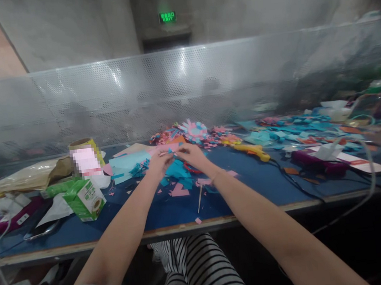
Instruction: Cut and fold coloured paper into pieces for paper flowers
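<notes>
Paper scraps [179, 190] are noted as matt. The blue tabletop [126, 217] is seen as smooth, its edge [186, 228] wood-like. Gloss is observed on the perforated, metal-looking panel [104, 101]; striped trousers [203, 268] are recorded as cloth.

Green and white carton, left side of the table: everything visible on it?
The carton looks like printed card, green with a partly white face bearing green lettering and a brownish picture. It appears to stand upright on the blue table, left of the left hand; neither hand touches it. Small print is unreadable.
</notes>
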Motion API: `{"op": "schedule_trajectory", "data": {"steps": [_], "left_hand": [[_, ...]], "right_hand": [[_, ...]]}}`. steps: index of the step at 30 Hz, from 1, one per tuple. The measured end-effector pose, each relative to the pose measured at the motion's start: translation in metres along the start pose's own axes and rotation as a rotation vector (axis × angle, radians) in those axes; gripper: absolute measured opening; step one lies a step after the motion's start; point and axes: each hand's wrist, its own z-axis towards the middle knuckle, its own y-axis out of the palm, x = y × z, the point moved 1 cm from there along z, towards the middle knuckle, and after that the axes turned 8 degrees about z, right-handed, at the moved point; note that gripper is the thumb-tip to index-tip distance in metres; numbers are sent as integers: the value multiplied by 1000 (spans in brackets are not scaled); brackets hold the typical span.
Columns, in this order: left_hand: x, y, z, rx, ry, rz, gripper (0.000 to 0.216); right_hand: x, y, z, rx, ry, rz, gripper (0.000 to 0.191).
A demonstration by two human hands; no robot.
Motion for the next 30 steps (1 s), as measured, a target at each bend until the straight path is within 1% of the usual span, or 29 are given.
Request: {"op": "schedule_trajectory", "data": {"steps": [4,8,11,15,19,26,28,30], "left_hand": [[-1,-2,0,3,49,84,32],[-5,-6,4,27,161,232,33],[-7,-8,8,37,233,350,31],[-8,-10,11,1,313,455,30],[-8,-11,12,-14,337,503,27],[-7,-12,12,-17,345,539,24],[-6,-11,12,-25,351,547,23],[-6,-10,12,-44,362,571,21]], "right_hand": [[-1,0,1,-10,46,26,11],[-1,1,1,-50,179,70,14],[2,1,1,-64,279,152,18],[10,0,0,-77,357,285,21],[16,0,0,-100,402,389,19],[13,-1,0,-186,472,410,17],[12,-1,0,-181,463,399,16],[11,-1,2,-131,424,369,14]]}}
